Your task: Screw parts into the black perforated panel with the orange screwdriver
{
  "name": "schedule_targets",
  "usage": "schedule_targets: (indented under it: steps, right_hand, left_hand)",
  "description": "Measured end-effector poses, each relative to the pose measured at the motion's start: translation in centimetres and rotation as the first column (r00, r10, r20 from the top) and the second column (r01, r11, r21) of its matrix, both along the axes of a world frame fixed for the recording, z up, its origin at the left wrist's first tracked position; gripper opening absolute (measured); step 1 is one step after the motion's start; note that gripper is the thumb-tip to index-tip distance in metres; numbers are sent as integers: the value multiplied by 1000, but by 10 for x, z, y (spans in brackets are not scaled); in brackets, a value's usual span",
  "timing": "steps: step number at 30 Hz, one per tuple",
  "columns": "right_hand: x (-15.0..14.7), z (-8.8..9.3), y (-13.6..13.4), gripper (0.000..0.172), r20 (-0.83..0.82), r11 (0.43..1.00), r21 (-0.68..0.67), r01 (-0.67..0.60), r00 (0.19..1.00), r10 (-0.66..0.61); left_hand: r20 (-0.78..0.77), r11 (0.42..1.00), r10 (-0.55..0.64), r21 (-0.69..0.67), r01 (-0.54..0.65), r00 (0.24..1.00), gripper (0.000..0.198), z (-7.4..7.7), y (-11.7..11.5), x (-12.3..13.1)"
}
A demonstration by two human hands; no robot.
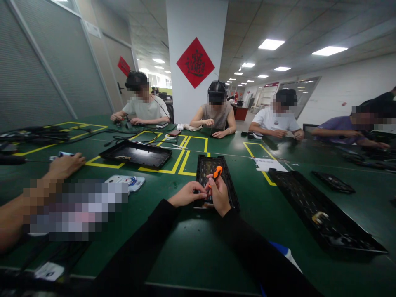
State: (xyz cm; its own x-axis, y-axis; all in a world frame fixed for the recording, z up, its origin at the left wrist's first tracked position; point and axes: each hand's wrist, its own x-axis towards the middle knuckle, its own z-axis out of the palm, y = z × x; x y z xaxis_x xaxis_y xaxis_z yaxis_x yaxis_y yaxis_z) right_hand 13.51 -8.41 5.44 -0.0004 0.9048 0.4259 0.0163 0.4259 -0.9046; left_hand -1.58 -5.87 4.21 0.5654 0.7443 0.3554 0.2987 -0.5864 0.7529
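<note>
My right hand (220, 197) is wrapped round an orange-and-black screwdriver (218, 171), its handle tilted up and away. Close beside it, the thumb and fingers of my left hand (187, 195) are pinched together near the tool's lower end. Whatever that pinch holds, if anything, is too small to make out. Under both hands a black plastic casing (204, 165) with rows of slots lies open side up on the green table. The screwdriver's tip and part of the casing's near end are hidden by my fingers.
On the right lie a long black casing (309, 206), a smaller black part (332, 181) and a white paper (270, 164). Another black casing (136, 154) sits ahead left. A co-worker's hand (66, 165) reaches in from the left, near a phone (136, 182). Several people sit opposite.
</note>
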Motion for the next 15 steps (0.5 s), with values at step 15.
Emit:
schedule_targets:
  steps: [15]
  right_hand:
    - [0,0,0,26,45,1000,19,5,999,-6]
  left_hand:
    - [-11,999,27,18,-27,1000,27,-2,0,1]
